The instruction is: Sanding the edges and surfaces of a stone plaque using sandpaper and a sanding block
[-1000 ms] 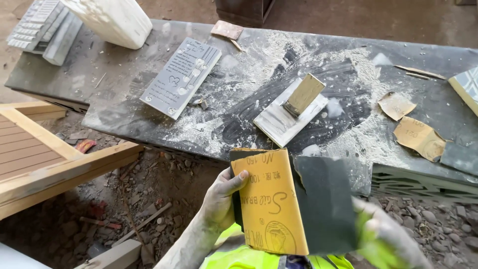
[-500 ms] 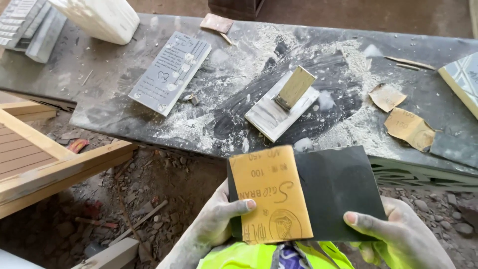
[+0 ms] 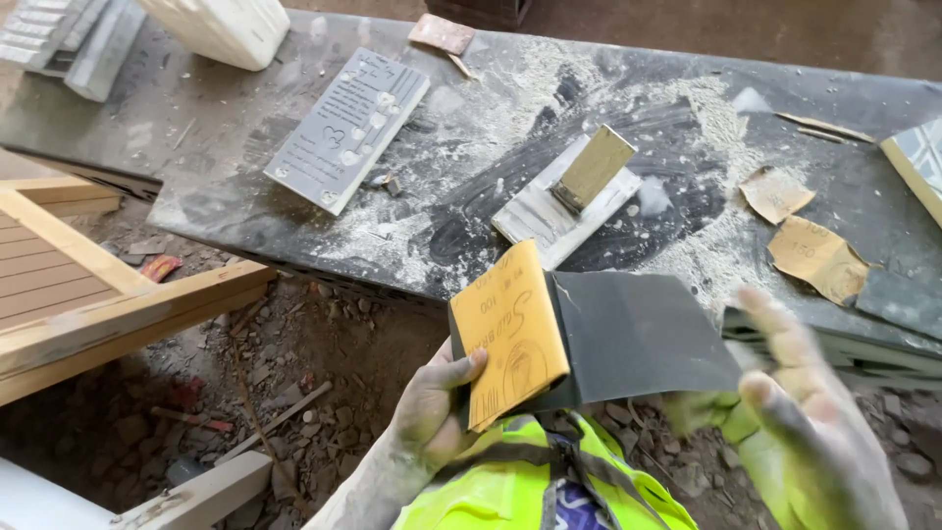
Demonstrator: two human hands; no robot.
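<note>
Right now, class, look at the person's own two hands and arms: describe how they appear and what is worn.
Both are bare, without gloves or visible sleeves. The left hand and its forearm are coated in pale grey dust, with grime around the fingers. The right hand is blurred, yet looks dusty too. Between the arms shows a fluorescent yellow high-visibility vest with a grey reflective strip.

Ahead of the left hand's fingers (image 3: 461, 371), the folded sheet of sandpaper, yellow-backed and dark-faced (image 3: 579, 334), blocks the way forward to the dusty dark stone slab (image 3: 245, 211). Beyond it a grey block with a tan wedge on top (image 3: 569, 196) obstructs the slab's centre. The right hand (image 3: 810, 417), blurred, hangs clear beside the sheet. Open passage lies over the bare slab between the block and the engraved grey rectangular plaque (image 3: 348, 128).
</note>
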